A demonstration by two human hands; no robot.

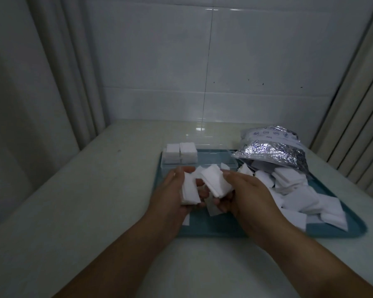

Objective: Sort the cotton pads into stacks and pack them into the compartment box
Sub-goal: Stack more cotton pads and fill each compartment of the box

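My left hand (170,196) grips a stack of white square cotton pads (188,193) above the teal tray (213,230). My right hand (246,196) holds a second bunch of cotton pads (215,181) right beside it, fanned and uneven. Behind the hands stands the clear compartment box (215,162); its left compartments hold two neat stacks of pads (181,152), and the rest looks empty. A loose heap of cotton pads (306,201) covers the right side of the tray.
A silvery printed plastic bag (271,147) lies open at the tray's back right, pads spilling from it. One or two single pads (213,208) lie on the tray under my hands. The pale table (95,201) meets a tiled wall behind; curtains hang at both sides.
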